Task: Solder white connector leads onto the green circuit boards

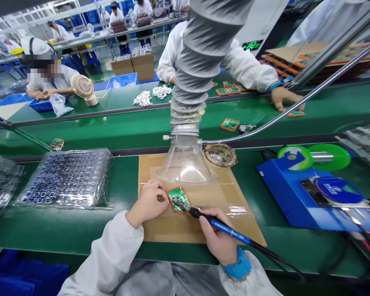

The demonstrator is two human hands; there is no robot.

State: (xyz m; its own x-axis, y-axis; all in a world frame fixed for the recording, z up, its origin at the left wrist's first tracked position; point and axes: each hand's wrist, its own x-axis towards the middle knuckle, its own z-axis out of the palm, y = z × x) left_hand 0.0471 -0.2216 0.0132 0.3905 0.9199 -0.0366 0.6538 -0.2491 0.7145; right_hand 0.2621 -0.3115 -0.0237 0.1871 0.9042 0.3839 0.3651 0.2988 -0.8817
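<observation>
A green circuit board [179, 200] with an orange edge lies on a sheet of brown cardboard [234, 222]. My right hand [218, 238] is closed round a blue and black soldering iron [225, 228], whose metal tip reaches over the board. At the board's left edge my left hand [150, 201] has its thumb and fingers pinched together; what they hold, if anything, is too small to make out. Just beyond the board hangs the clear funnel hood [188, 162] of a grey fume duct [200, 53]. A round pot [220, 156] with a crusted rim stands behind, to the right.
On the left are stacked clear trays [68, 176] of small blue parts. A blue solder feeder [291, 197] with a green reel [329, 160] stands at the right. Across the green belt [126, 129], a co-worker's hand [285, 98] touches a board. A metal hose [283, 105] crosses overhead.
</observation>
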